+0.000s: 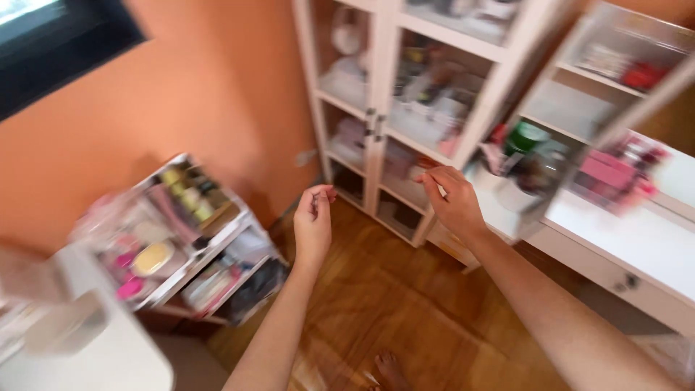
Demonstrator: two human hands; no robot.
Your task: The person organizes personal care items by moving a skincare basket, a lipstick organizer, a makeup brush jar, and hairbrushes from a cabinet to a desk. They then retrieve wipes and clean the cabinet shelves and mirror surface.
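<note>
**Both hands raised, nothing in them, in front of the white cabinet**

My left hand (pixel 313 224) was lifted in mid-air above the wooden floor (pixel 405 311), its fingers (pixel 321 194) curled loosely inward with thumb and fingertips close together. I could not make out anything pinched between them; the picture was blurred with motion. My right hand (pixel 452 203) was up beside it, a little apart, back of the hand toward me, the fingers (pixel 432 176) bent and drawn near each other, also holding nothing I could see.

The nearest thing to my right hand was the white glass-door cabinet (pixel 380 101) just beyond the fingertips, its shelves packed with small items too smeared to tell apart. To the right of that hand stood a white bench (pixel 637 239) carrying a green-lidded jar (pixel 525 137) and pink boxes (pixel 608 174). Off to my left, well apart from the hands, a clear tiered organiser (pixel 181 239) held small bottles and pink and yellow cosmetics against the orange wall (pixel 217 87). My bare foot (pixel 391 369) showed at the bottom edge.
</note>
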